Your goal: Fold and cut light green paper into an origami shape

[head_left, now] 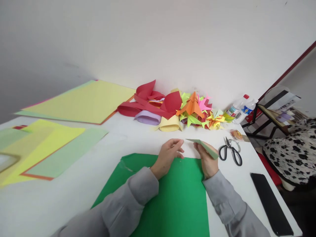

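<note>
My right hand [207, 161] grips a folded piece of pale green paper [208, 148], raised above the far edge of a large green sheet [180, 194]. Facing it, my left hand [169, 156] hovers over the same sheet with its fingers loosely bent and apart, and nothing shows in it. A small gap lies between the left fingertips and the pale green paper. To the right of my right hand, black-handled scissors [230, 153] lie on the white table [79, 207].
Folded paper stars [194, 110], red paper shapes [148, 102] and two plastic bottles [243, 108] stand along the wall. Large yellow sheets [86, 102] and smaller coloured sheets [49, 148] lie left. A black flat object [271, 204] rests at the right edge, near a person's patterned clothing [291, 151].
</note>
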Action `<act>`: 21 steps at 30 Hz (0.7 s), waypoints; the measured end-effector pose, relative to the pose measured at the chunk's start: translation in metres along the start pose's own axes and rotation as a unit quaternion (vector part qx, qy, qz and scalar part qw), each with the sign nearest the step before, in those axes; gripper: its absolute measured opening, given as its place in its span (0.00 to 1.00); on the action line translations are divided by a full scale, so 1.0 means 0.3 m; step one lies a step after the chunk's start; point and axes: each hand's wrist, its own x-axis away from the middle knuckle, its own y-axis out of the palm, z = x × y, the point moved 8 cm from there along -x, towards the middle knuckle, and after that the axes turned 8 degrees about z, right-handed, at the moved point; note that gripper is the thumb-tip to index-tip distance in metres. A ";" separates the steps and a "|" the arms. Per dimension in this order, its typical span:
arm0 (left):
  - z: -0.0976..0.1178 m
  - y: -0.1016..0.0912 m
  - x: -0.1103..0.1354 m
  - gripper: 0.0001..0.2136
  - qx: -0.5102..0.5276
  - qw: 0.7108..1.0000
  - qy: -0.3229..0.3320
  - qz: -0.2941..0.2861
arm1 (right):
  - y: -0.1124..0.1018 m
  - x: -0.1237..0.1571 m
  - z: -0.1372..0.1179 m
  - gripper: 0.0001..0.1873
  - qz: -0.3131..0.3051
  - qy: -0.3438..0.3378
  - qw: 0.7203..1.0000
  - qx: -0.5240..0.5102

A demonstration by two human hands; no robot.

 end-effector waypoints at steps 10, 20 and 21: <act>-0.040 0.092 0.061 0.14 0.057 0.970 -0.129 -0.196 | 0.047 0.012 -0.039 0.07 -0.121 -0.023 0.990 0.075; -0.017 0.035 0.007 0.14 0.069 0.989 -0.082 -0.098 | 0.034 0.019 -0.051 0.47 -0.062 -0.085 0.990 0.091; -0.015 0.028 0.003 0.14 0.069 0.991 -0.080 -0.087 | 0.035 0.020 -0.053 0.46 -0.064 -0.097 0.989 0.092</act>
